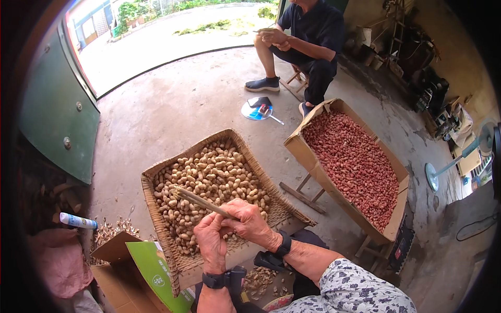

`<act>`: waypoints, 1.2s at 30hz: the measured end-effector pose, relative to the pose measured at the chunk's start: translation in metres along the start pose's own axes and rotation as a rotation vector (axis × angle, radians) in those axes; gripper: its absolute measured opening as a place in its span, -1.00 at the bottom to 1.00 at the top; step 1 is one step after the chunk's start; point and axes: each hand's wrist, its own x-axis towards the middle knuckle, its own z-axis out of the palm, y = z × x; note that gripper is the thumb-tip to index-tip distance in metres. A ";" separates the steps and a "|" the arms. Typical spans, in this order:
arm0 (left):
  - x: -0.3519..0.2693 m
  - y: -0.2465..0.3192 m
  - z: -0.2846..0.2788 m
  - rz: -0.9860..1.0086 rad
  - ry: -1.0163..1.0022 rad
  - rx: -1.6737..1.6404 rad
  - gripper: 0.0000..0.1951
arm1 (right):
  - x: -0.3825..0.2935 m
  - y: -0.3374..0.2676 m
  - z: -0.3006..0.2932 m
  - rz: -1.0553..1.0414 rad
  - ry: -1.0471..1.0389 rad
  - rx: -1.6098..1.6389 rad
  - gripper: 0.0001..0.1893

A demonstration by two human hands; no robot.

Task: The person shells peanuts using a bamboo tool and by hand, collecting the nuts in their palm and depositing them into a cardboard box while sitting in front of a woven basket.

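A split wooden stick [199, 201], its far end frayed and forked, slants over a woven basket tray [283, 219] in my lap. My right hand [250, 223] grips the stick's near end. Close against it, my left hand [211, 238] has thumb and fingers pinched together below the stick; whatever lies between those fingertips is hidden. Unshelled peanuts [211, 172] heap up across the tray, thinning towards my hands. To the right, a long cardboard box [313, 160] is filled with red-skinned peanut kernels [352, 164].
Peanut shells [258, 279] lie below the tray, beside a patterned bowl rim [280, 302]. Open cardboard cartons [117, 287] stand lower left. A seated person [313, 39] faces me, with a hand fan [252, 111] on the floor nearby. An electric fan [432, 176] stands right.
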 end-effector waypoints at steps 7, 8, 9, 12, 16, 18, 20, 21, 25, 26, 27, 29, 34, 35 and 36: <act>0.005 -0.010 -0.011 -0.034 0.054 -0.011 -0.80 | 0.002 0.014 0.010 -0.057 0.063 0.022 -0.72; 0.006 -0.008 -0.005 -0.037 0.001 -0.044 -0.81 | 0.003 0.007 0.003 -0.006 0.086 0.072 -0.74; 0.005 0.003 0.005 -0.013 -0.026 -0.075 -0.81 | 0.007 0.004 0.004 0.046 0.117 0.179 -0.76; 0.008 0.006 0.013 -0.002 -0.001 -0.170 -0.82 | 0.017 0.002 -0.004 0.217 0.097 0.326 -0.74; 0.012 0.004 -0.007 -0.087 -0.094 -0.221 -0.79 | 0.016 0.007 -0.002 0.421 0.038 0.526 -0.76; 0.008 0.007 -0.007 -0.095 -0.085 -0.240 -0.79 | 0.015 0.005 -0.002 0.460 0.019 0.546 -0.75; 0.006 0.009 -0.009 -0.099 -0.094 -0.249 -0.77 | 0.014 0.003 -0.003 0.490 -0.011 0.551 -0.75; 0.006 0.008 -0.009 -0.099 -0.089 -0.250 -0.77 | 0.013 0.004 -0.003 0.493 -0.014 0.552 -0.75; 0.007 0.004 -0.009 -0.136 -0.164 -0.327 -0.78 | 0.012 0.008 -0.002 0.326 -0.010 0.537 -0.79; 0.007 0.003 -0.009 -0.139 -0.173 -0.347 -0.78 | 0.011 0.009 -0.003 0.345 0.033 0.548 -0.78; 0.008 0.004 -0.009 -0.139 -0.182 -0.367 -0.78 | 0.011 0.009 -0.003 0.363 0.075 0.559 -0.77; 0.006 0.008 -0.005 -0.138 -0.153 -0.368 -0.77 | 0.014 0.006 -0.001 0.362 0.127 0.576 -0.74; 0.008 0.006 -0.008 -0.128 -0.147 -0.374 -0.76 | 0.018 0.000 -0.005 0.494 0.032 0.405 -0.83; 0.008 0.007 -0.007 -0.135 -0.144 -0.362 -0.76 | 0.017 0.005 -0.005 0.497 0.032 0.405 -0.83; 0.008 0.010 -0.005 -0.137 -0.143 -0.347 -0.75 | 0.018 0.010 -0.003 0.347 -0.024 0.267 -0.84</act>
